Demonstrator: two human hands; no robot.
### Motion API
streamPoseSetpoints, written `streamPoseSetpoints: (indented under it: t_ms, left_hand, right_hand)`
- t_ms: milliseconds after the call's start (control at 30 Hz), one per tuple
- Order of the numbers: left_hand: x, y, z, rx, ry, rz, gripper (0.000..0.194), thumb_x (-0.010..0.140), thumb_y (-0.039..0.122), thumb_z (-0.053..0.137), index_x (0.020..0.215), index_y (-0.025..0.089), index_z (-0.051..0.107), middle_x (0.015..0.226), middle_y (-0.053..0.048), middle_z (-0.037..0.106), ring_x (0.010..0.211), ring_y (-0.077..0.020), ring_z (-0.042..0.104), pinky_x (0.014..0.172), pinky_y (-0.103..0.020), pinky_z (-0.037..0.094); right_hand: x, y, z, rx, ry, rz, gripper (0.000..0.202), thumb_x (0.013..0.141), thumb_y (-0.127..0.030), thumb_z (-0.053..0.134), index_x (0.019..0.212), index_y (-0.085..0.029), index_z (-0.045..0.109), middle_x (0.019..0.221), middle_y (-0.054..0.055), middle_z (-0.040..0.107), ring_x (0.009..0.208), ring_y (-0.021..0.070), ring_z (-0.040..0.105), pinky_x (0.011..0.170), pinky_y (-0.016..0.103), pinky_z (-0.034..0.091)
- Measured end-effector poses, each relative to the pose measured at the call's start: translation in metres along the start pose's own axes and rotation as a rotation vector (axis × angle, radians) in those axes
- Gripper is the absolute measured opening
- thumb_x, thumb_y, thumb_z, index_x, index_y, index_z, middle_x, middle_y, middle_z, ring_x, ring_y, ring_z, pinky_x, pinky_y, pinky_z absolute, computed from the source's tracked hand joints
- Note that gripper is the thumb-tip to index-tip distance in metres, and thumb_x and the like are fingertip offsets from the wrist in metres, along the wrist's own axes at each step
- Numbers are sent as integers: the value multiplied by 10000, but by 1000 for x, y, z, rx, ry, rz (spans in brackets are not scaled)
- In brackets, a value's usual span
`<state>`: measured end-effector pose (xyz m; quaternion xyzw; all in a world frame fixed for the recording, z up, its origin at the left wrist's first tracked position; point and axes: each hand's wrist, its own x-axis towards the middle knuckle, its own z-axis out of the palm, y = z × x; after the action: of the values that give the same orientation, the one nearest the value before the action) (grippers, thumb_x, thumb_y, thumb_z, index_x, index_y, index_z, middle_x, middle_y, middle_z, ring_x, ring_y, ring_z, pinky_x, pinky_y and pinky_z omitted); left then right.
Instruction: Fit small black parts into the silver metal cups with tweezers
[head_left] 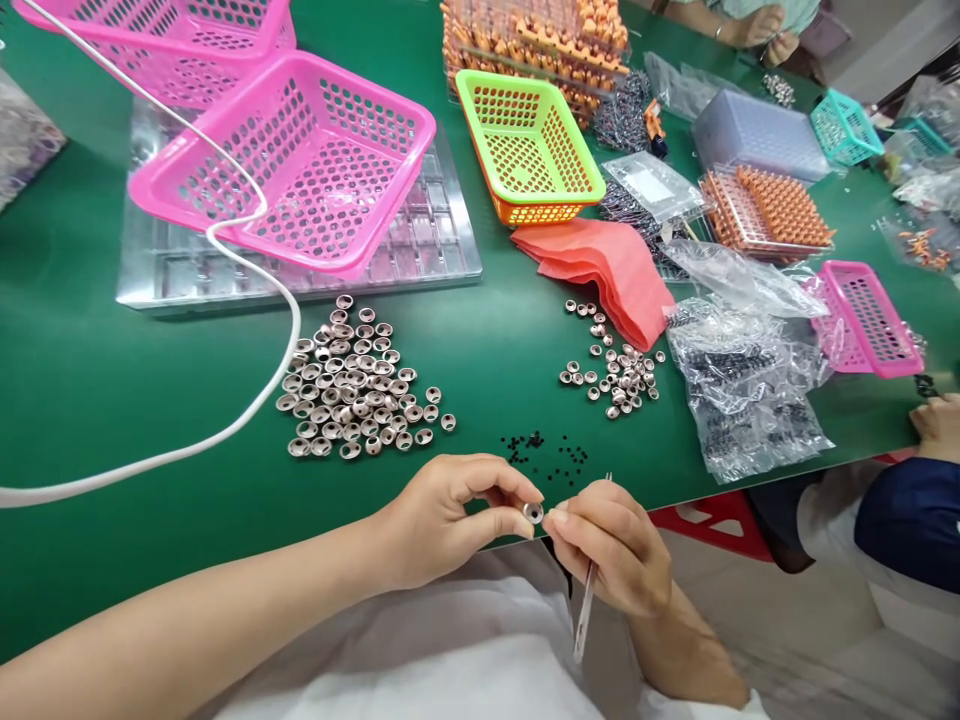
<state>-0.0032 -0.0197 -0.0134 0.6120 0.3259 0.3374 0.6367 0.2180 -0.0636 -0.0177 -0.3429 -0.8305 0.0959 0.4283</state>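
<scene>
My left hand (457, 510) is closed, with thumb and fingertips pinching a small round metal cap (533, 513) at the table's front edge. My right hand (619, 545) wraps round a pair of tweezers (586, 610), whose tips point up past the knuckles. The thumb and index finger of that hand press together at the cap's right side; whether a tiny piece sits between them is hidden. Just beyond the hands lie scattered tiny black pieces (536, 440). A large pile of metal caps (352, 385) lies to the left, and a smaller group of metal parts (630, 375) to the right.
A white cable (277, 375) crosses the left side, over a pink basket (300, 160) on a clear tray (450, 240). Farther back are a green basket (532, 140), red cloth (607, 270), plastic bags (750, 380) and orange parts (780, 210). Other people sit right and far right.
</scene>
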Motion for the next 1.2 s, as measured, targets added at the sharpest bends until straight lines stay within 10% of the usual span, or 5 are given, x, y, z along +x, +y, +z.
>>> streamPoseSetpoints:
  t_ms: [467,1200]
  left_hand:
    - [-1,-3,0,120,-32,182,105,903,141,685,989,149,745,772,-56,735,709,-142,690,666,-220,568]
    - [-3,-2,2,152,-19,228,117,877,72,690,982,90,739,760,-77,734,687,-143,684,650,-207,561]
  right_hand:
    - [10,1,-12,-55,-266,-193,232,891,-26,566,1095,-25,678,966,139,691,822,209,650,619,353,499]
    - [12,-1,-11,2,-255,-182,274,970,-67,435,1102,-11,668,951,138,712,841,204,651,587,343,573]
